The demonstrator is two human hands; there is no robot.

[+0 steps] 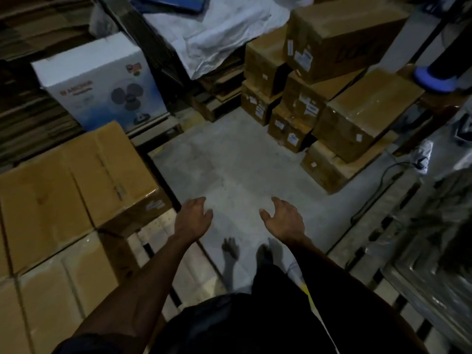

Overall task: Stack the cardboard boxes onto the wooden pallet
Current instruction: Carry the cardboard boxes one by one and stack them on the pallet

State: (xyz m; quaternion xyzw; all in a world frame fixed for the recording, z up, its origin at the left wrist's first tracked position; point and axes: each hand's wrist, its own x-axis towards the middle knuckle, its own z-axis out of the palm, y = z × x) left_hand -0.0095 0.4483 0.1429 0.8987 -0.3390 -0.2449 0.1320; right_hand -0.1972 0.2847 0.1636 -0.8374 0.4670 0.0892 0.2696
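While both hands, left and right, hang spread and empty, three cardboard boxes sit stacked left.

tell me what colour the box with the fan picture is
White fading to blue, fan box, head view.

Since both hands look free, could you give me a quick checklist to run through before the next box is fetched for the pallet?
1. Left hand free: ok, open, holds nothing.
2. Right hand free: ok, open, holds nothing.
3. Path over the concrete floor to the stack of taped cardboard boxes: ok, nothing lies on it.
4. Black cable on the floor at right: not ok, a possible trip hazard.
5. Free slats on the wooden pallet: ok, bare beside the stacked cartons.
6. Feet: not ok, they look bare.
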